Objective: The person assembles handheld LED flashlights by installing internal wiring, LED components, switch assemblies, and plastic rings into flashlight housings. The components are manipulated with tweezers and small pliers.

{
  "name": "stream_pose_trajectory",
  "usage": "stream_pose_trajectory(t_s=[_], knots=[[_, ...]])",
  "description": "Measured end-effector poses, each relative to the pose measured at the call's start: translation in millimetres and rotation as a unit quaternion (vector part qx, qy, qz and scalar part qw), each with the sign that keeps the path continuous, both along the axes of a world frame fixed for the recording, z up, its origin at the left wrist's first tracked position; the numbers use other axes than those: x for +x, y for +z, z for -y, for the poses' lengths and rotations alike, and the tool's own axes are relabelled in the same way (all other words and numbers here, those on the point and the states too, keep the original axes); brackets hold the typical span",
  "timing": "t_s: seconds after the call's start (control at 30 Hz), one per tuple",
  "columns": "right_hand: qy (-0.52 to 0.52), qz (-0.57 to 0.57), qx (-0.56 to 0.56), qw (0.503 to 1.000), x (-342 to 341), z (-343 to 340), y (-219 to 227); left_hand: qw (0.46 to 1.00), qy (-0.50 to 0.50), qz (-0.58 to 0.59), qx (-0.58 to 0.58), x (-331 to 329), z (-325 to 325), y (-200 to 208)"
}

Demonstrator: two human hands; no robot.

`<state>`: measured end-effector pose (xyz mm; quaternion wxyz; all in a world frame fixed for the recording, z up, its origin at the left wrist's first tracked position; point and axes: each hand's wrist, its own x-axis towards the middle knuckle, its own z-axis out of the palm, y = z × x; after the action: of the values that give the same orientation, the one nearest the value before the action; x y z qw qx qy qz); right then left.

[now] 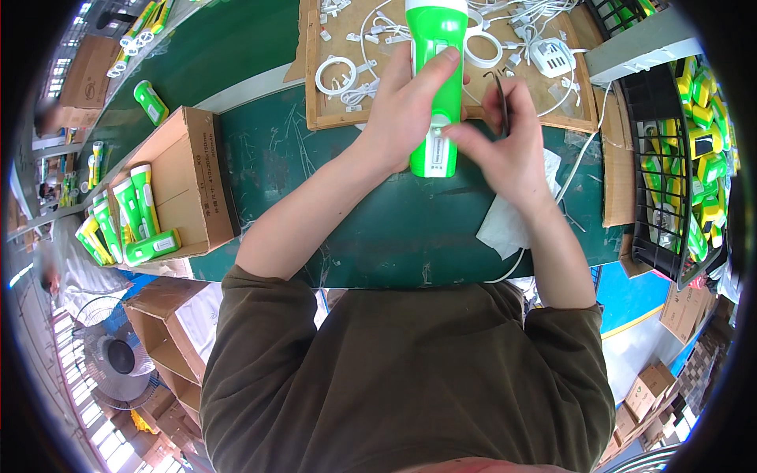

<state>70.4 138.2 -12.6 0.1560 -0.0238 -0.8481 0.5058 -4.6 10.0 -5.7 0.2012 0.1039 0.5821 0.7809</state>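
Note:
A green and white flashlight (449, 91) stands out in front of me over the bench, its white head away from me. My left hand (394, 114) is wrapped round its body, with the thumb lying along the top near the switch. My right hand (512, 154) is closed on a thin, dark, curved tool (501, 104) whose kind I cannot make out. Its thumb touches the lower part of the flashlight, by a small white panel with a label (438, 154). The right fingers are partly hidden behind the flashlight and the tool.
Beyond my hands lies a wooden board (335, 114) with white cables, white rings and a multi-port charger (551, 57). A cardboard box (209, 181) with green flashlights sits left; a black crate (661, 169) of flashlights, right. White tissue (505, 225) lies beside my right forearm.

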Motion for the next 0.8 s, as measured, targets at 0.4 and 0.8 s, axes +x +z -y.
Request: stream_pose_trajectory(t_s=[0.4,0.8], knots=[[-0.030,-0.034,0.142,0.989,-11.5,-30.8,-9.3,0.998,-0.050,0.024,0.005,-19.1,16.2,6.1],[0.023,-0.243,-0.151,0.958,0.9,-21.9,-2.4,0.966,-0.161,0.118,0.164,-16.0,10.9,2.3]])
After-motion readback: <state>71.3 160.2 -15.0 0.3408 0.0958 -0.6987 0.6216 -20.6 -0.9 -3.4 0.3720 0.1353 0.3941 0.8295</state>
